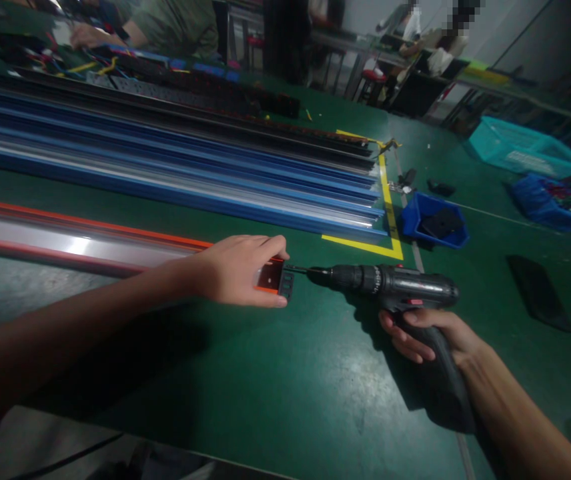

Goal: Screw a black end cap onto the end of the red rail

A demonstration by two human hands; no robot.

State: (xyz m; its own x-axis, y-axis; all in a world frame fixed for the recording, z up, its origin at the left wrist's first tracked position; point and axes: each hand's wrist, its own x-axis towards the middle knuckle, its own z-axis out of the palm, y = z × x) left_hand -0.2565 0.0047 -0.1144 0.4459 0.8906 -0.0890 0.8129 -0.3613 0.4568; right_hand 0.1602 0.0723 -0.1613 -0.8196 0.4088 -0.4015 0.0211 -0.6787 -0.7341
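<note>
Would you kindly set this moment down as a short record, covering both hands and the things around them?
Left hand: around the end of the red-edged profile, near its black end cap
Right hand: holding the drill by its handle
Drill bit: pointing at the end cap; contact too small to tell
Behind the profile: blue profiles side by side, yellow tape around their right ends
Right of the tape: blue bin with a dark item inside

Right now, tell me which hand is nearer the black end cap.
Left. The left hand grips the orange-edged bar right beside the end cap; the right hand is farther off, holding the drill.
</note>
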